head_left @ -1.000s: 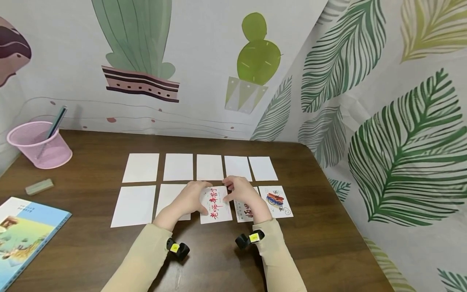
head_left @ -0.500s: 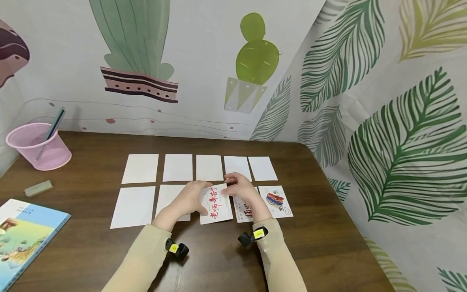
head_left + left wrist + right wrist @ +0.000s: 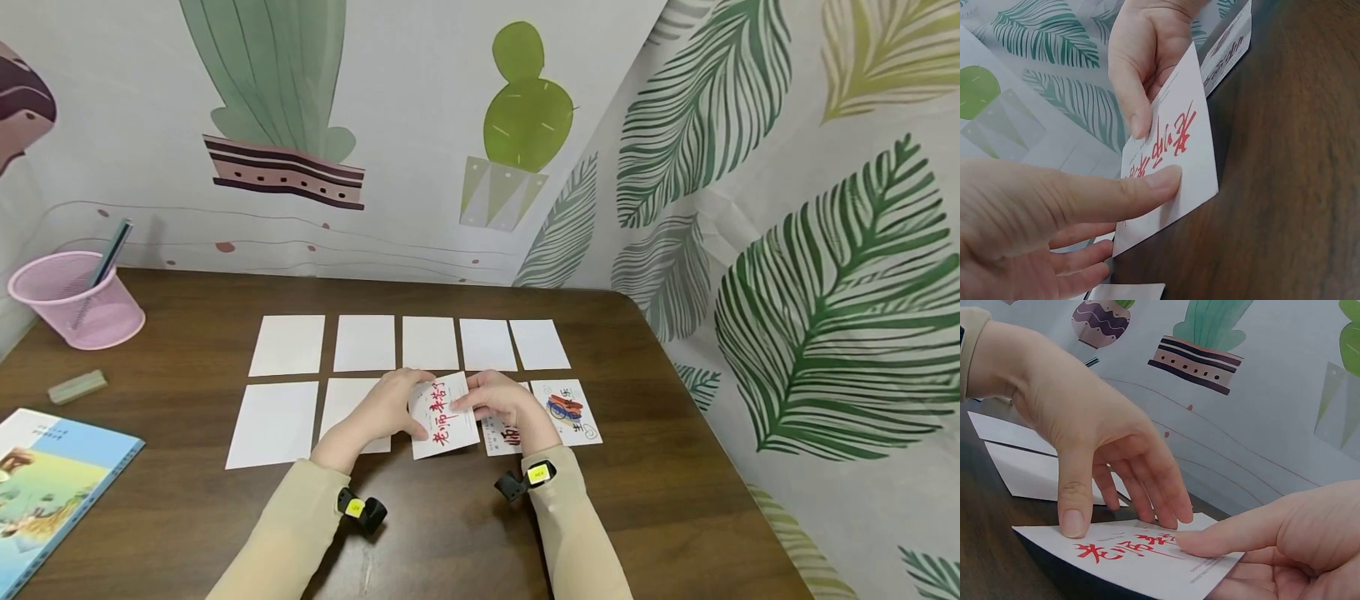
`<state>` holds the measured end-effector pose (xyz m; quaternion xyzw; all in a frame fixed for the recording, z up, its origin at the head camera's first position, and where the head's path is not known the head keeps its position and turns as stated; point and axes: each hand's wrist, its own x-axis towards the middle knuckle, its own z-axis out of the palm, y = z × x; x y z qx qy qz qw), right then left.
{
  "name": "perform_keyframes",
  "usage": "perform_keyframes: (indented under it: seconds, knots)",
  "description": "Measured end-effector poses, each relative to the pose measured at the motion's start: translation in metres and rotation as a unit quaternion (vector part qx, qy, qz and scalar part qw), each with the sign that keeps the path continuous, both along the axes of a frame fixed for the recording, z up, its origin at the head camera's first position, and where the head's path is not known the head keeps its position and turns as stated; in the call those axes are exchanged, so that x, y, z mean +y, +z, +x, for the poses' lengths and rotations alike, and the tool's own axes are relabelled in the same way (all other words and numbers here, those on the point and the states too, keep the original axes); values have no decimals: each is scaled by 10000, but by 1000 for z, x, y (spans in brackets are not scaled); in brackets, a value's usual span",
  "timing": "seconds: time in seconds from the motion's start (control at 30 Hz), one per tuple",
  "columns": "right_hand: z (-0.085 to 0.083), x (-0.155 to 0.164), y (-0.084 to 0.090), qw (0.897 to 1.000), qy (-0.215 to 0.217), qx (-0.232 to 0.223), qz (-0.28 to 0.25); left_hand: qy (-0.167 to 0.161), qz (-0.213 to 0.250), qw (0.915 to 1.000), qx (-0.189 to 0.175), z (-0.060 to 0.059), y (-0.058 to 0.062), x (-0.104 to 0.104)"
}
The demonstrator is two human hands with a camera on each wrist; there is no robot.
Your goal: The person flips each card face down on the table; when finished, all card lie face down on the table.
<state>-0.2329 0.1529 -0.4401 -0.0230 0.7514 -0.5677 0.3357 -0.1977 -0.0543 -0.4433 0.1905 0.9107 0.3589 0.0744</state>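
Pink mesh pen cup [image 3: 75, 300] at table's [image 3: 187, 517] far left corner, pencil inside. Grey eraser [image 3: 77, 386] near left edge; picture book [image 3: 52, 479] at near left edge. Blank white cards [image 3: 363, 342] in two rows mid-table. Left hand [image 3: 386, 408] pinches red-lettered card [image 3: 444, 415] at its left side, thumb on top, fingers [image 3: 1147, 487] curled beneath; card's far edge lifted off table. Right hand [image 3: 501, 400] pinches card's right side, thumb pressed on face. Colourful printed card [image 3: 567, 412] just right, toward right edge.
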Motion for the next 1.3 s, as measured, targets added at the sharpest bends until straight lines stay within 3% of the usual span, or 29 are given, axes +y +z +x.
perform_keyframes:
  seconds: [0.3, 0.47, 0.63, 0.77, 0.97, 1.1, 1.3]
  knots:
    - [2, 2, 7, 9998, -47, 166, -27, -21, 362, 9993, 9, -1, 2, -3]
    - [4, 5, 20, 9976, -438, 536, -64, 504, 805, 9955, 62, 0, 9, -3]
    - [7, 0, 31, 9913, -930, 932, 43, 1102, 1349, 9846, 157, 7, 25, 6]
    - [10, -8, 37, 9867, -1100, 1191, 84, 1376, 1609, 9773, 77, 13, 36, 15]
    - [15, -18, 40, 9841, -993, 1452, -260, 1545, 1656, 9740, 28, 16, 39, 20]
    - [16, -23, 41, 9851, -913, 1282, -692, 1535, 1621, 9745, 223, 16, 39, 21]
    - [18, -29, 43, 9850, -919, 1168, -873, 1432, 1672, 9738, 563, 17, 40, 22]
